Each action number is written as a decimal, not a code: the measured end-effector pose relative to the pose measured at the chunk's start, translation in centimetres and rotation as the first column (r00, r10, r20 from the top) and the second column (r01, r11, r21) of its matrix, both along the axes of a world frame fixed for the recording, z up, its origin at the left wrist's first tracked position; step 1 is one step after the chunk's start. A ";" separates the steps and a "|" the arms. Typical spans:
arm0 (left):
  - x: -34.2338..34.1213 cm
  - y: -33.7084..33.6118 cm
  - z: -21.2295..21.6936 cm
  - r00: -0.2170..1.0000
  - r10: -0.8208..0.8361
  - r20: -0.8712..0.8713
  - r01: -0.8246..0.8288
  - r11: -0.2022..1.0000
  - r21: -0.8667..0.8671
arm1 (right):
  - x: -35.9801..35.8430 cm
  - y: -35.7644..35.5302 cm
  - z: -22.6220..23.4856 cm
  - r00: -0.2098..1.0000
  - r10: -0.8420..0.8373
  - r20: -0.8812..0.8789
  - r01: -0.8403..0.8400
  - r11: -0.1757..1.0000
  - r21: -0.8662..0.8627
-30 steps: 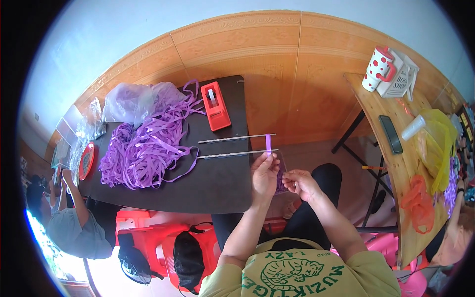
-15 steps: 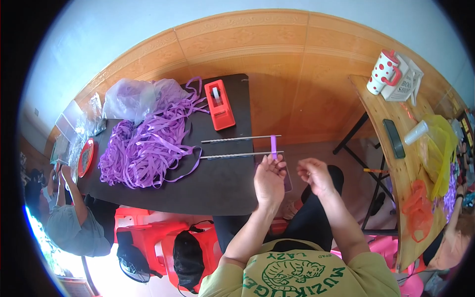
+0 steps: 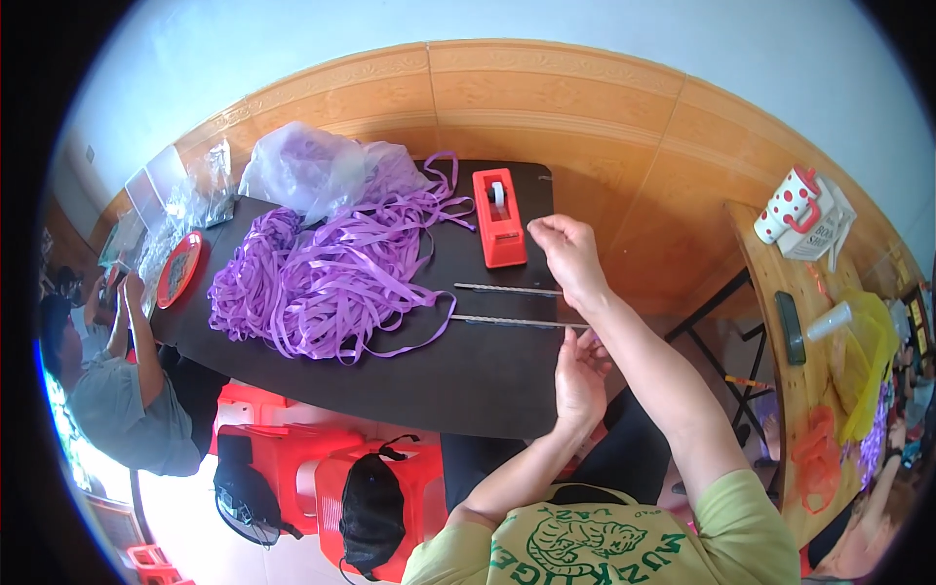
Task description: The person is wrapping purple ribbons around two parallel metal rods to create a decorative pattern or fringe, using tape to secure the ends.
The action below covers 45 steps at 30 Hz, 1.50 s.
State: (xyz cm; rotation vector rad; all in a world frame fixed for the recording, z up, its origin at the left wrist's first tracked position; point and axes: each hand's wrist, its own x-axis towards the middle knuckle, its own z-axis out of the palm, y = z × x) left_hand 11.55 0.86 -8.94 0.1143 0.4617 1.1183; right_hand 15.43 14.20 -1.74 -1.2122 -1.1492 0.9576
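Note:
Two thin twisted metal rods lie side by side, the far rod (image 3: 507,289) and the near rod (image 3: 512,321), jutting past the dark table's right edge. My left hand (image 3: 580,385) is closed at the near rod's end, thumb up, on a bit of purple ribbon (image 3: 589,338) largely hidden by my right forearm. My right hand (image 3: 570,258) reaches over the rods with fingertips pinched together, just right of a red tape dispenser (image 3: 503,244). Whatever those fingertips hold is too small to make out. A heap of purple ribbon (image 3: 331,283) lies left of the rods.
A clear plastic bag (image 3: 302,171) and a red plate (image 3: 179,270) are on the dark table (image 3: 429,390). Another person (image 3: 132,409) sits at its left. Red stools (image 3: 292,468) stand below. A wooden table (image 3: 780,292) at right bears a dotted cup (image 3: 785,207), phone (image 3: 790,327) and bags.
My right hand has moved up and left across the rods toward the tape dispenser. My left hand stays by the rod ends. The whole view has shifted, with the table now farther right.

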 end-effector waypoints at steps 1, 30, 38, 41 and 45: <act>0.0 0.0 -0.1 1.000 0.006 0.023 -0.006 1.000 0.006 | -0.3 1.0 0.4 0.992 -0.075 0.102 0.067 0.995 0.080; 0.1 -0.4 -0.5 0.976 0.039 0.213 -0.045 0.999 0.023 | -3.8 -0.8 -0.9 0.996 -0.073 -0.056 0.066 0.991 -0.115; -0.1 -0.5 -0.2 0.980 0.044 0.194 -0.041 0.999 -0.018 | -3.5 0.2 -2.1 0.997 -0.083 -0.004 0.083 0.995 -0.053; 0.1 -0.5 0.1 0.977 0.029 0.211 -0.023 0.999 -0.029 | -3.1 0.5 -2.3 0.994 -0.106 -0.011 0.106 0.994 0.020; -0.3 -0.6 0.3 0.978 0.024 0.206 -0.015 0.999 -0.045 | -3.0 0.4 -2.2 0.997 -0.051 -0.066 0.051 0.999 0.008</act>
